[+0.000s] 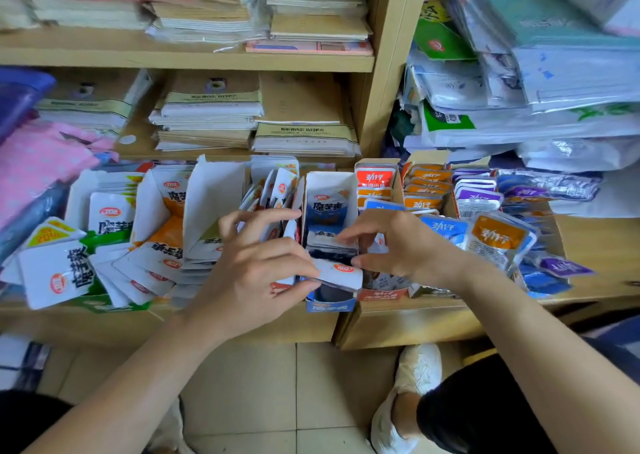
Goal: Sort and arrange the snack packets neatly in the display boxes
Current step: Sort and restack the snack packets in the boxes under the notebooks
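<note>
L hand [256, 266] pinches white packet [341, 273] over front of blue display box [330, 304]; R hand [398, 245] curls onto blue pkts [327, 211] inside, can't tell if gripping.

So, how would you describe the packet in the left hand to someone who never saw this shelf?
On the lower wooden shelf, find the narrow blue cardboard display box in the middle of the row. At its front end the left hand pinches a white snack packet with a red oval logo; it lies across the box, whereas its neighbours are stacked inside.
</note>
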`<act>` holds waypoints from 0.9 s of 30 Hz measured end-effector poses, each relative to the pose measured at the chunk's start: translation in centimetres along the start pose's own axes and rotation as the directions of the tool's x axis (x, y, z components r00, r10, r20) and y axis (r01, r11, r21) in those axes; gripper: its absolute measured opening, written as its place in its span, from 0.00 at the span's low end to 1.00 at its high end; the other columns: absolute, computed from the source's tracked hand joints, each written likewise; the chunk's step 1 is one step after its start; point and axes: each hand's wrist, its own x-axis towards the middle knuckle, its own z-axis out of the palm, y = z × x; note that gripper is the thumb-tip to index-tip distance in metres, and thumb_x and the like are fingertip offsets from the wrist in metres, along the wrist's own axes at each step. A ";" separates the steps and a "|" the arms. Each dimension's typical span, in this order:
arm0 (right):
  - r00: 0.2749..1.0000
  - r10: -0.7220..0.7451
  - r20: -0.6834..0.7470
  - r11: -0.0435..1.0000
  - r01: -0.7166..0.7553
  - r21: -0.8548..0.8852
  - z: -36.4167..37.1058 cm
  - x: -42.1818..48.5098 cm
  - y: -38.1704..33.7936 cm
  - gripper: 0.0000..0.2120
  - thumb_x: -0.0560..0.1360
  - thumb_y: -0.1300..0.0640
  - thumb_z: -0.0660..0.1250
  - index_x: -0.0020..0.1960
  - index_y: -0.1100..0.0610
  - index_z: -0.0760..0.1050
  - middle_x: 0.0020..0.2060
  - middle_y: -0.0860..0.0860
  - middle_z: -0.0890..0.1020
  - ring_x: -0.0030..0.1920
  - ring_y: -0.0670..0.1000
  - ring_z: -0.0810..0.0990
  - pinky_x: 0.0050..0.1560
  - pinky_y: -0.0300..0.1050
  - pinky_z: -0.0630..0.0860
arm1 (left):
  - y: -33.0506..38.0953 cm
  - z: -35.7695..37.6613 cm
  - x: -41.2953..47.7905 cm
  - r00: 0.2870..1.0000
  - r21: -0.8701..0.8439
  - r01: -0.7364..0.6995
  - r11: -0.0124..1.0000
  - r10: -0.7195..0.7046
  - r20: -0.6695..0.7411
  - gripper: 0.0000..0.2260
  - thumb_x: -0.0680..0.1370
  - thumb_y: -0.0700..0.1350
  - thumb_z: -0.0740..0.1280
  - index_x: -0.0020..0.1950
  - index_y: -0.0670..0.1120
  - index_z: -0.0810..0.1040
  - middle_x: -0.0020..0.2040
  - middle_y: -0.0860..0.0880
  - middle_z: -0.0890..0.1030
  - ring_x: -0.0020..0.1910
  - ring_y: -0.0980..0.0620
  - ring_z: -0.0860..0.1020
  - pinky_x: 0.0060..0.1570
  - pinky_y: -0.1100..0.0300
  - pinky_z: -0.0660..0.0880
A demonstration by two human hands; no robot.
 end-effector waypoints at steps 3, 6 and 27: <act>0.997 -0.054 -0.052 0.988 0.046 -0.147 1.0 0.9 0.0 0.20 0.73 0.55 0.76 0.64 0.51 0.80 0.56 0.41 0.80 0.54 0.39 0.76 0.55 0.30 0.73 | 0.0 0.0 0.0 1.000 0.010 -0.025 1.000 0.025 0.009 0.02 0.74 0.49 0.76 0.42 0.53 0.86 0.44 0.60 0.84 0.63 0.48 0.78 0.57 0.43 0.64; 0.963 -0.148 -0.225 0.977 0.108 -0.183 1.4 2.0 0.4 0.10 0.75 0.59 0.75 0.56 0.56 0.84 0.48 0.47 0.85 0.44 0.40 0.78 0.49 0.34 0.76 | 0.0 0.2 0.2 0.999 0.021 -0.029 0.999 0.028 0.035 0.02 0.73 0.49 0.76 0.45 0.53 0.87 0.45 0.58 0.83 0.59 0.47 0.79 0.54 0.44 0.64; 0.989 -0.055 -0.136 0.998 0.048 -0.051 0.2 1.2 0.1 0.12 0.73 0.57 0.76 0.56 0.54 0.84 0.45 0.41 0.83 0.42 0.35 0.80 0.42 0.26 0.73 | 0.2 0.3 -0.4 0.995 -0.065 -0.038 0.997 0.044 0.095 0.05 0.72 0.47 0.74 0.43 0.47 0.83 0.54 0.54 0.85 0.60 0.50 0.81 0.58 0.45 0.68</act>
